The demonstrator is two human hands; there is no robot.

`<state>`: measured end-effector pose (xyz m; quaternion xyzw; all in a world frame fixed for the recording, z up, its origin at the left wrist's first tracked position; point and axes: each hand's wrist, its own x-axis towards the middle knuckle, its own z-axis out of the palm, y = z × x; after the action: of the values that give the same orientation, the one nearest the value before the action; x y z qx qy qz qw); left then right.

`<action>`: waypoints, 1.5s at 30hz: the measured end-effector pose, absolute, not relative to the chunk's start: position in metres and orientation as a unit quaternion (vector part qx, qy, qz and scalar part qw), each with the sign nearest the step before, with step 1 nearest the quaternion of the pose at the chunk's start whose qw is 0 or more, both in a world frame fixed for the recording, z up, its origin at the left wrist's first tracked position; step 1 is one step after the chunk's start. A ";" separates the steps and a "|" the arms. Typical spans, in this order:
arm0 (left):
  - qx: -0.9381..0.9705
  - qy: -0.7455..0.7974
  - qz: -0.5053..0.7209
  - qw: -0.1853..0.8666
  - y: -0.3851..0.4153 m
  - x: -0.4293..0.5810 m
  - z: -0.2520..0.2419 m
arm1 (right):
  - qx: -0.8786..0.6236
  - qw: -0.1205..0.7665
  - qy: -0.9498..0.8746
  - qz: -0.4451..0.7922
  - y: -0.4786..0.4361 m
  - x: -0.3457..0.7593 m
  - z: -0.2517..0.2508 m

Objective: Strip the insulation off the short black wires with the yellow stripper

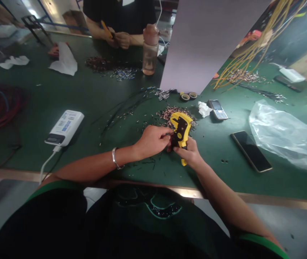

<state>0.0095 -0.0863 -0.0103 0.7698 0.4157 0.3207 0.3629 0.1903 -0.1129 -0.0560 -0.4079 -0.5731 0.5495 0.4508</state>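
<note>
My right hand [189, 154] grips the handle of a yellow and black crimping tool [180, 130], held upright over the green table [61, 97]. My left hand [153, 141], with a metal bracelet on its wrist, is closed in a pinch at the tool's jaw; what it pinches is too small to make out. Just behind the tool lies a pile of small metal terminals [169, 112]. Thin black wire pieces [123, 108] are scattered to the left of the pile.
A white power bank [64, 127] with cable lies left. Two phones [251, 151] [217, 109], a clear plastic bag [285, 135], tape rolls [188, 96] and a bottle [150, 50] sit around. Yellow wires [253, 46] hang right. Another person's hands [118, 37] work across the table.
</note>
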 end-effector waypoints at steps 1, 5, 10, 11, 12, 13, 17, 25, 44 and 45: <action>0.772 0.417 0.319 0.357 -0.086 0.009 -0.010 | -0.410 0.450 -0.576 0.545 -0.113 0.190 -0.056; 0.781 0.416 0.316 0.342 -0.084 0.007 -0.010 | -0.424 0.451 -0.585 0.524 -0.113 0.186 -0.054; 0.785 0.421 0.318 0.324 -0.079 0.005 -0.013 | -0.435 0.462 -0.588 0.501 -0.114 0.181 -0.056; 0.787 0.422 0.316 0.320 -0.078 0.004 -0.014 | -0.437 0.464 -0.587 0.499 -0.113 0.180 -0.056; 0.790 0.421 0.314 0.316 -0.077 0.004 -0.014 | -0.440 0.464 -0.586 0.498 -0.113 0.179 -0.057; 0.792 0.420 0.311 0.314 -0.076 0.004 -0.013 | -0.443 0.463 -0.586 0.495 -0.113 0.179 -0.058; 0.800 0.424 0.295 0.305 -0.075 0.002 -0.010 | -0.461 0.458 -0.588 0.482 -0.112 0.178 -0.062; 0.812 0.423 0.282 0.288 -0.069 -0.001 -0.010 | -0.469 0.465 -0.599 0.453 -0.112 0.173 -0.066; 0.773 0.434 0.317 0.338 -0.052 -0.005 -0.020 | -0.490 0.484 -0.581 0.433 -0.108 0.166 -0.082; 0.773 0.433 0.319 0.338 -0.054 -0.005 -0.019 | -0.487 0.485 -0.581 0.435 -0.109 0.167 -0.082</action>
<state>-0.0046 -0.0535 -0.0189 0.7728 0.4326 0.3185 0.3380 0.1673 -0.1094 -0.0822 -0.4870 -0.5813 0.4351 0.4854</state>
